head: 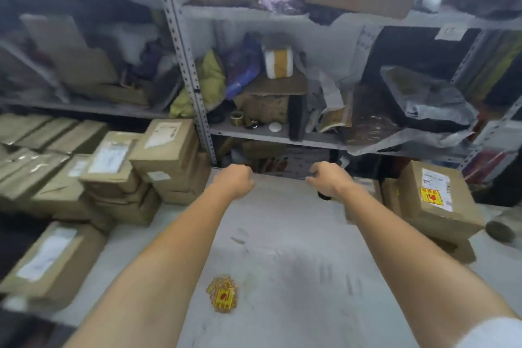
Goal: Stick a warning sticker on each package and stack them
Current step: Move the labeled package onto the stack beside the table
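Both my arms stretch forward over the white table (282, 234). My left hand (236, 178) and my right hand (327, 178) hover near the far edge with fingers loosely curled, holding nothing. A pile of yellow and red warning stickers (223, 294) lies on the table between my forearms. On the left sits a heap of brown packages (118, 175) with white labels and no stickers showing. One more unstickered package (50, 260) lies at the near left. On the right, a package (437, 198) with a warning sticker tops a small stack.
Grey metal shelving (195, 79) stands behind the table, packed with cardboard boxes, bags and tape rolls (237, 117). A dark round object (500, 230) lies at the right edge, blurred.
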